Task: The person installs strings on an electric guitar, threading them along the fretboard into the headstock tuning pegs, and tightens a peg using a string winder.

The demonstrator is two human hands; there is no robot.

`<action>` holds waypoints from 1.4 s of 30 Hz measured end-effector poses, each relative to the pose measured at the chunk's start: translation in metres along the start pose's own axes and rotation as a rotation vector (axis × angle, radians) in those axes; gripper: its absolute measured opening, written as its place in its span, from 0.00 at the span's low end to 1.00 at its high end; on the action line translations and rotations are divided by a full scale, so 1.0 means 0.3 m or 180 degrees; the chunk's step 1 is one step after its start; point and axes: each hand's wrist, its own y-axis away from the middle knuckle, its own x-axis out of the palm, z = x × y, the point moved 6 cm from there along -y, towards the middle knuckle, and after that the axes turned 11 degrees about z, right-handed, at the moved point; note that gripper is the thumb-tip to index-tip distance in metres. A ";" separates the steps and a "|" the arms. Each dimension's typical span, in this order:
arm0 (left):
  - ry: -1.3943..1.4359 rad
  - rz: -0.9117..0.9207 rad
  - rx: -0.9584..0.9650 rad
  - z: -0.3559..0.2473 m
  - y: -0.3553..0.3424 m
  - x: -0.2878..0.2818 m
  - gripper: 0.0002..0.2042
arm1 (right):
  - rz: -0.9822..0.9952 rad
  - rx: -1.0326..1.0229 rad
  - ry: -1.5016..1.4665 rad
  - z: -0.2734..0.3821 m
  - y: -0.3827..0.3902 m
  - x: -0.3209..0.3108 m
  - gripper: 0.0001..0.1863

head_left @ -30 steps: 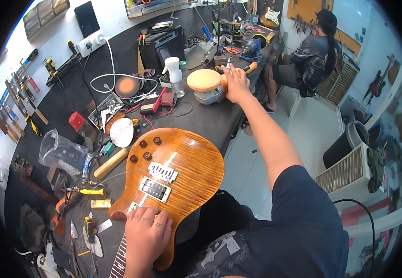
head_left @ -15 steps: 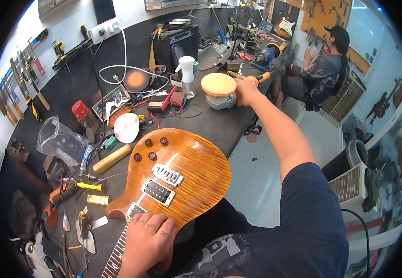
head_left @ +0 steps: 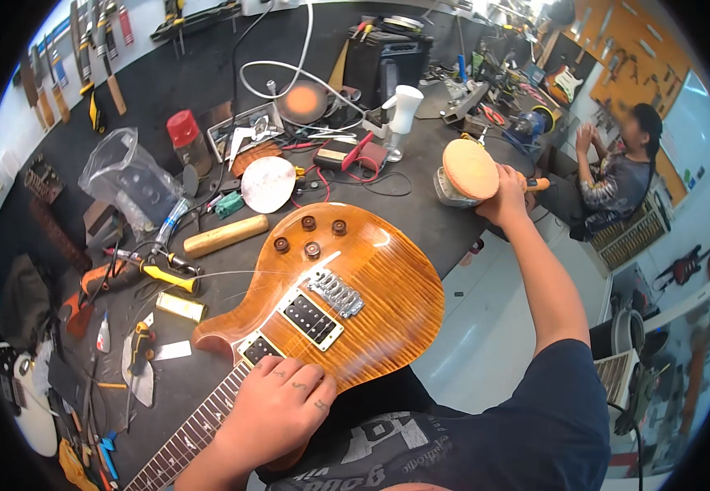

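Our right hand (head_left: pixel 504 196) grasps the polisher (head_left: pixel 468 173), up and right of the electric guitar (head_left: pixel 347 295). Our left hand (head_left: pixel 277 409) presses flat, unclenched, on the neck joint; the guitar's long axis runs lower-left to upper-right.

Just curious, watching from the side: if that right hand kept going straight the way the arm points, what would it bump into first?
The right hand already grips the polisher; beyond it, probably the white spray bottle, though depth is unclear.
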 end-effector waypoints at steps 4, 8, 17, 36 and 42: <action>0.0084 0.0016 0.0033 -0.007 0.000 -0.022 0.10 | 0.0081 -0.0159 -0.0164 0.029 -0.023 -0.015 0.56; 0.0107 0.0183 0.0071 -0.006 0.002 -0.012 0.11 | 0.0443 0.0121 0.0136 0.091 -0.079 -0.029 0.54; 0.0067 0.0349 0.0021 -0.001 0.003 0.027 0.09 | 0.0538 -0.0041 0.0350 0.099 -0.224 0.022 0.50; -0.0230 -0.0389 0.0338 -0.020 0.025 0.076 0.04 | -0.0680 0.1096 -0.2371 -0.020 -0.008 0.158 0.26; -0.0349 -0.0576 0.0285 -0.017 0.051 0.072 0.04 | -0.1839 -0.1268 -0.3408 0.701 0.075 -0.344 0.04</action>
